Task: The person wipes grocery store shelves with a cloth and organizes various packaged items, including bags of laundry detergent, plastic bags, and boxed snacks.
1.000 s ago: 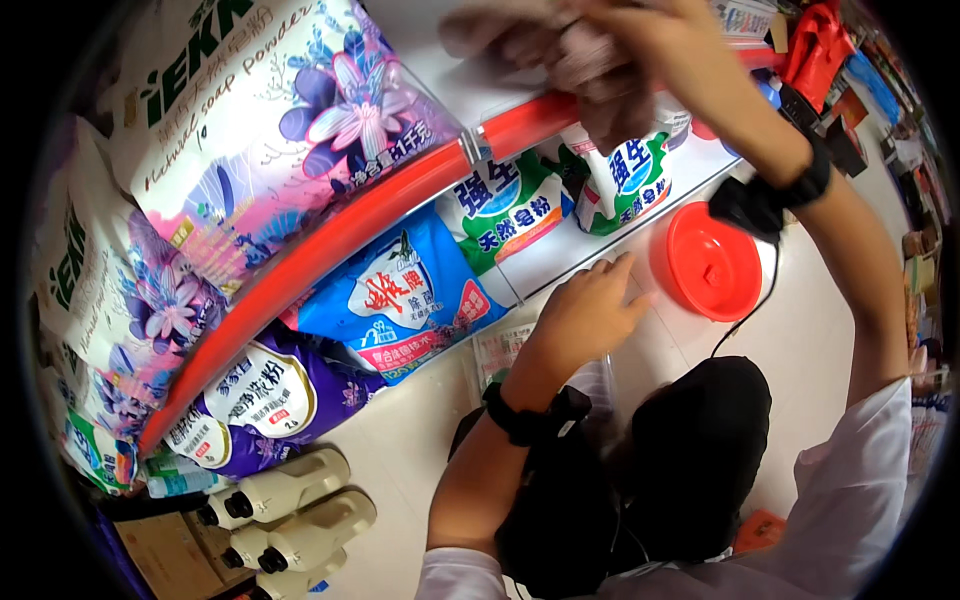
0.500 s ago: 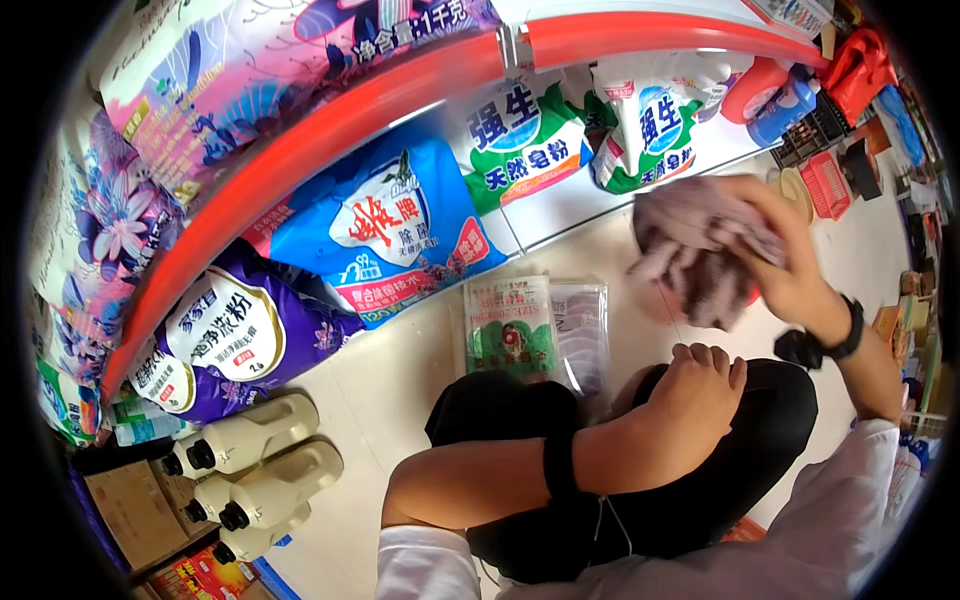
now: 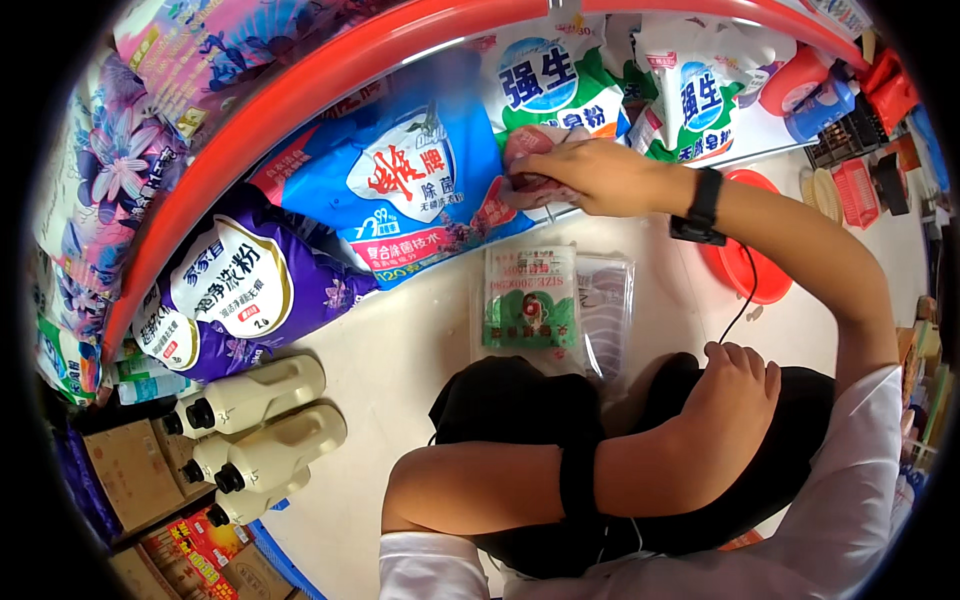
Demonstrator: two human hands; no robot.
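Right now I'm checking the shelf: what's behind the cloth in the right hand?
A blue bag and a green-and-white bag show around the cloth. Whatever lies directly behind it and the right hand is covered, so unseen.

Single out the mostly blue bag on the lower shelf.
The blue bag sits between the purple bags and the white-and-green bags, left of the cloth in the right hand; neither neighbour is mainly blue.

The white lower shelf [image 3: 765, 135] carries a purple bag [image 3: 235, 280], a blue bag [image 3: 420, 170], white-and-green bags [image 3: 690, 90] and, toward its right end, a blue container [image 3: 820, 110]. On the pale tiled floor [image 3: 400, 350] lie a green-printed packet [image 3: 530, 310] and a clear packet [image 3: 605, 310] beside it; a red basin [image 3: 770, 265] and cream jugs [image 3: 270, 390] also stand there.
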